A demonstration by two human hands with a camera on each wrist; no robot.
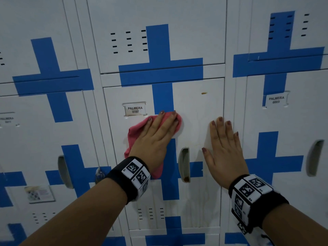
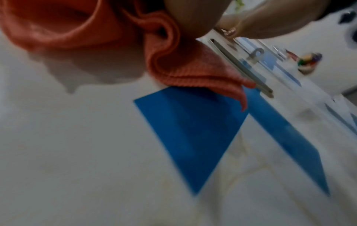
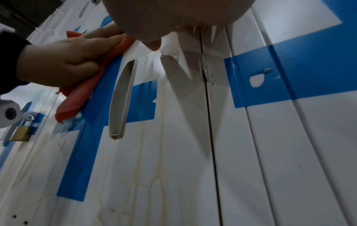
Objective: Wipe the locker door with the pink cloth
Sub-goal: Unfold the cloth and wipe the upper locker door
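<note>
At centre frame, the left hand [image 1: 156, 137], fingers spread, presses the soft, light, crumpled pink microfibre cloth [image 1: 140, 132] flat against the stiff white-and-blue metal locker door [image 1: 195, 110]; the right hand [image 1: 224, 150], open-palmed, braces the door at right.

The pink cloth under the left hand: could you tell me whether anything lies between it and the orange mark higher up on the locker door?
Nothing visible does: bare white door lies between the pink cloth and the orange mark, up and right of it.
</note>
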